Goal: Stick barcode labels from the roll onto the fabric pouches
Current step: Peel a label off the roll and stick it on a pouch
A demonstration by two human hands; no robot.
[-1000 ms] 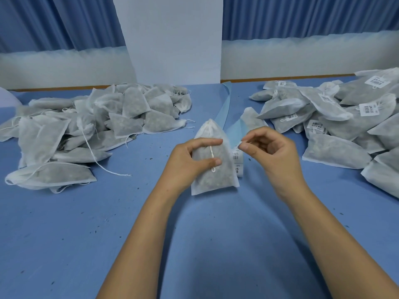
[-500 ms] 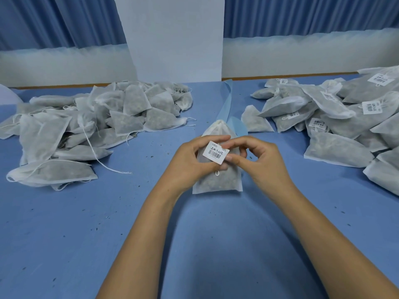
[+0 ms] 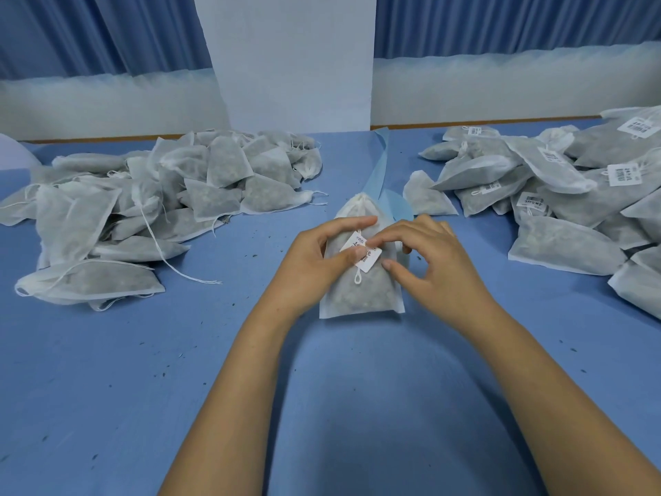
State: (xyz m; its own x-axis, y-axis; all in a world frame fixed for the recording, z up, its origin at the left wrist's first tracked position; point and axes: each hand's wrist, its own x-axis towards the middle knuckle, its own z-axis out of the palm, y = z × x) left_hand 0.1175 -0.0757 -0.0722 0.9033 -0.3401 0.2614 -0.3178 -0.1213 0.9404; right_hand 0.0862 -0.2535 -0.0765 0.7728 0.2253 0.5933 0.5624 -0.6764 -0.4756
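A white fabric pouch with dark filling stands on the blue table, held upright at the centre. My left hand grips it from the left, thumb pressing on a white barcode label on its front. My right hand is at the pouch's right side, and its index finger presses the label's top edge. A blue label backing strip runs from behind the pouch toward the back wall. The label roll itself is hidden.
A heap of unlabelled pouches lies at the left, with loose drawstrings trailing. Labelled pouches are piled at the right. A white panel stands at the table's back edge. Dark crumbs dot the blue table.
My right hand peeled a label off the strip, brought it to the pouch front, and now both hands press it down on the fabric.
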